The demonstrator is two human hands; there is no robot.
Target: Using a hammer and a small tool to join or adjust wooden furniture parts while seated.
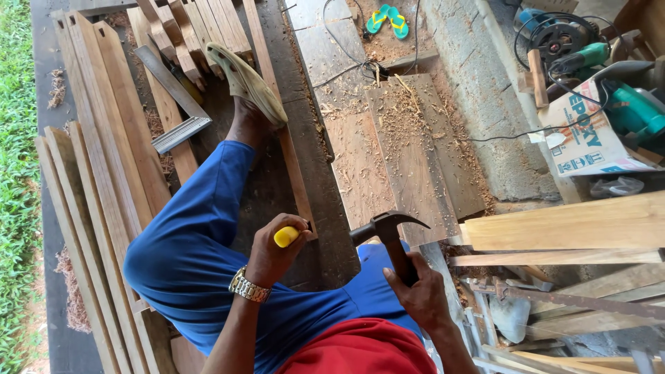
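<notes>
A: We're looking straight down at a person sitting over a wide run of dark floor planks [325,173], and long pale timber strips [97,159] are lying stacked along the left edge, presumably parked there to keep them within reach.

B: And 2 sawdust-covered boards [409,149] are lying side by side ahead, with a thick pale beam [561,225] crossing in from the right.

A: The leg in blue trousers [201,235] is stretching forward, the sandalled foot [247,82] resting on the strips, looking like it's bracing the body.

B: Now the hands. The right hand [422,294] is gripping a claw hammer [388,232], fingers wrapped tight round the dark handle just below the head, a choked-up grip that I'd judge is giving close control. The head is pointing up and forward, over the lap.

A: The left hand [273,253], wearing a metal wristwatch [248,287], is closing its fingers round a yellow-handled tool [286,236]. Only the rounded butt is showing, so I can't tell what kind of tool it is.

B: The 2 hands are sitting near each other, above the knees.

A: Far ahead, 2 turquoise flip-flops [388,19] are lying near a black cable [346,69].
</notes>
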